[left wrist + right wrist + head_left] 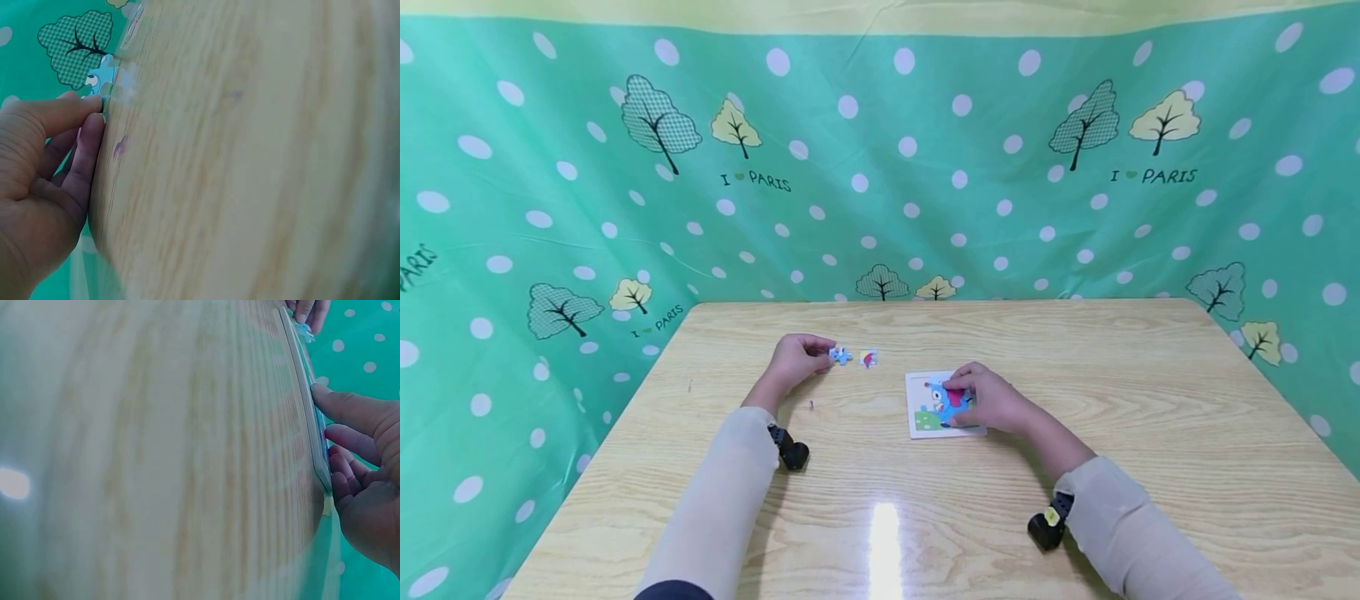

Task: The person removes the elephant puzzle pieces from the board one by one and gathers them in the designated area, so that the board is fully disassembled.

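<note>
At the left, my left hand (797,360) pinches the edge of a blue jigsaw piece (841,356) between thumb and fingertips. This piece (103,75) bears a printed eye in the left wrist view. Just right of it lies a second jigsaw piece (868,358), white with red and yellow. My right hand (992,400) rests over the right part of a white-framed jigsaw board (922,407), thumb and fingers spread apart on its picture. A blue character with a red patch shows there; the hand hides the board's right side. In the right wrist view, fingertips (322,390) touch the board's face.
The board and pieces lie on a wood-grain table (850,475). A small purple mark (811,406) is on it near my left wrist. Behind hangs a green dotted curtain (880,167) with printed trees. Black wrist cameras (792,450) sit below both hands.
</note>
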A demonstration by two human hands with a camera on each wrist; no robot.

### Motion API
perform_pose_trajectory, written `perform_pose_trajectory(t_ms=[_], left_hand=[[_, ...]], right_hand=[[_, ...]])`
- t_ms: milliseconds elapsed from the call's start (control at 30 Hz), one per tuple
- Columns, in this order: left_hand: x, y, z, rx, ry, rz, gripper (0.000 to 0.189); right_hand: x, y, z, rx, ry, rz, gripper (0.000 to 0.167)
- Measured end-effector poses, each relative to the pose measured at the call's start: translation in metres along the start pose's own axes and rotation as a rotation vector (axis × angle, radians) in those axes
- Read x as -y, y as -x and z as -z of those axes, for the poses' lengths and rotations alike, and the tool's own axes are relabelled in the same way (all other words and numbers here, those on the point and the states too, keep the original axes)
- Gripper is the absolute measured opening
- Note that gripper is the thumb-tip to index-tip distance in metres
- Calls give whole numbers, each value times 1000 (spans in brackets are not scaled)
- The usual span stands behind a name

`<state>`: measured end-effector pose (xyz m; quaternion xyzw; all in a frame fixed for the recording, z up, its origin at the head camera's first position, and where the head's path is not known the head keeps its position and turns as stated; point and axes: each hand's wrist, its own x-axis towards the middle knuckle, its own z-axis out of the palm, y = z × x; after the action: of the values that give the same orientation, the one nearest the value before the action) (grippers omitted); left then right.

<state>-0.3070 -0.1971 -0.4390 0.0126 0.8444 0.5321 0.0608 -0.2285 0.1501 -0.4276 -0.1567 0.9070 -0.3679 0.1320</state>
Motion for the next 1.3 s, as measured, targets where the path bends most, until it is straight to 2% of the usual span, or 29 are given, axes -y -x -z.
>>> perform_pose_trajectory(t_ms=[167, 400, 700, 900, 1167, 1300], left_hand=[[0, 1, 0, 8, 9, -10, 32], [2, 4, 2, 2, 43, 10, 33], [3, 7, 2, 7, 78, -37, 34], [-6, 16, -3, 28, 81, -38, 32], [-18, 26, -15, 96, 44, -104, 29], [-23, 33, -22, 115, 25, -110, 28]], right_hand=[[0, 0, 0, -2, 7, -5, 58], [0, 0, 0, -13, -10, -9, 56], [1, 3, 1, -35, -26, -9, 53], [3, 7, 4, -61, -33, -6, 52], [3, 8, 7, -84, -25, 24, 41], [3, 9, 8, -72, -12, 38, 40]])
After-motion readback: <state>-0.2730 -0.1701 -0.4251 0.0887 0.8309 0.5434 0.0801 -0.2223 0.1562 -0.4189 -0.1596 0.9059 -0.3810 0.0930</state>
